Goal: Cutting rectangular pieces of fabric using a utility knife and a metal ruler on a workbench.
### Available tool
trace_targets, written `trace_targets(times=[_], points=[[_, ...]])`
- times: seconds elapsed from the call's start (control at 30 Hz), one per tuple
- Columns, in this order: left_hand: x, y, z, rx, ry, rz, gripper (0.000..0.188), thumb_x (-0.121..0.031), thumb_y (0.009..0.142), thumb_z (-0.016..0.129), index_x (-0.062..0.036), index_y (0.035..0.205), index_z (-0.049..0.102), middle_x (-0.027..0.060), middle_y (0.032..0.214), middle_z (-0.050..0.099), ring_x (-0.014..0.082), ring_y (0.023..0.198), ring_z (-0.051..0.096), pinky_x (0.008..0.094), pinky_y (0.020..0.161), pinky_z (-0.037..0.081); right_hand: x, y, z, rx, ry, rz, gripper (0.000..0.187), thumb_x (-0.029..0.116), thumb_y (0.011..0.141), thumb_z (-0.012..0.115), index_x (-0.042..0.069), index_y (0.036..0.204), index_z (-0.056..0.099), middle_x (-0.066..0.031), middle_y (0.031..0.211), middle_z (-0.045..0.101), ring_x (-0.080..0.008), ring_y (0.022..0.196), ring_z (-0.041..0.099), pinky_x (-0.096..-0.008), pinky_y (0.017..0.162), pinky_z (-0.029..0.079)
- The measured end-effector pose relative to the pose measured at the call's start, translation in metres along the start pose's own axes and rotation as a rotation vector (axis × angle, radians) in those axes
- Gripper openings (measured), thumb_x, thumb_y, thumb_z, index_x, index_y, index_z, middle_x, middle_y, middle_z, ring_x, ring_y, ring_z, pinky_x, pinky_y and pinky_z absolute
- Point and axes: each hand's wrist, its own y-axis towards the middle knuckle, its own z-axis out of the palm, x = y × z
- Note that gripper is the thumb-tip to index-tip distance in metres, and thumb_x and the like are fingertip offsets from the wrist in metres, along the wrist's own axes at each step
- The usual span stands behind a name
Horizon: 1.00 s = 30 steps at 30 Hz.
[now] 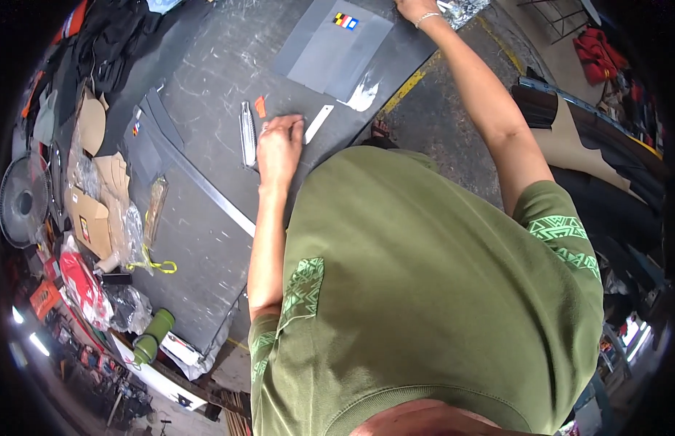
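Observation:
My left hand (278, 149) rests on the dark grey table with its fingers curled; whatever may be under them is hidden. Close on its left lies a silver utility knife (247, 136), with a small orange piece (260, 107) just beyond. A short pale metal ruler (318, 124) lies to the right of its fingers. Farther off is a flat grey sheet (334, 47) with a small coloured label. At the top edge my right hand (416, 9), a bracelet at its wrist, reaches beside crumpled clear plastic (462, 10). Its fingers are partly cut off by the picture edge.
A long metal strip (210, 190) and another grey labelled piece (143, 149) lie on the table's left. Beyond them are brown cardboard (89, 218), a fan (25, 198) and a green cylinder (154, 336). The table's right edge runs past a yellow floor line (404, 91).

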Motion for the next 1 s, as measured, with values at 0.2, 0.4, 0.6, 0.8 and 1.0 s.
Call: trace_targets(times=[0.2,0.4,0.6,0.8,1.0], points=[[-0.014,-0.002,0.014,0.093,0.057,-0.01,0.02,-0.016,0.084,0.071,-0.0076,0.103,0.072,0.0123,0.1,0.071,0.0332,0.096,0.067,0.0414,0.096,0.049,-0.012,-0.03,-0.002,0.134,0.396,-0.012,0.018,0.025,0.099,0.057,0.006,0.1,0.056,-0.0142,0.073,0.065,-0.0256,0.065,0.067,-0.0407,0.059,0.053],[-0.016,0.002,0.019,0.168,0.09,-0.078,0.029,-0.015,0.078,0.075,-0.0079,0.105,0.068,0.0102,0.098,0.07,0.0309,0.097,0.067,0.0448,0.1,0.046,0.009,-0.098,0.003,0.399,1.029,0.211,0.018,0.022,0.099,0.063,0.005,0.101,0.058,-0.0019,0.077,0.062,-0.01,0.064,0.061,-0.0236,0.057,0.05],[-0.023,0.008,0.018,0.216,0.016,-0.21,0.026,-0.009,0.076,0.074,-0.0064,0.102,0.067,0.0083,0.09,0.07,0.0293,0.092,0.068,0.0429,0.09,0.051,0.034,-0.157,-0.005,0.532,1.053,0.2,0.031,0.011,0.098,0.061,0.001,0.126,0.053,-0.0077,0.109,0.07,-0.0103,0.085,0.065,-0.0237,0.075,0.053],[-0.039,0.008,0.014,0.302,-0.105,-0.207,0.028,-0.011,0.076,0.075,-0.0046,0.102,0.066,0.0108,0.093,0.069,0.031,0.089,0.068,0.0438,0.081,0.054,0.053,-0.19,-0.008,0.633,1.066,0.178,0.027,0.009,0.097,0.062,-0.001,0.121,0.061,-0.0091,0.109,0.069,-0.0141,0.095,0.068,-0.0273,0.084,0.055],[-0.03,0.003,0.025,0.277,0.039,-0.139,0.035,-0.013,0.075,0.076,-0.0063,0.107,0.064,0.0129,0.103,0.069,0.0358,0.097,0.066,0.0454,0.085,0.053,0.065,-0.215,0.003,0.634,0.732,-0.064,0.027,0.01,0.093,0.065,0.001,0.119,0.064,-0.0061,0.097,0.07,-0.0129,0.085,0.066,-0.0295,0.078,0.054]])
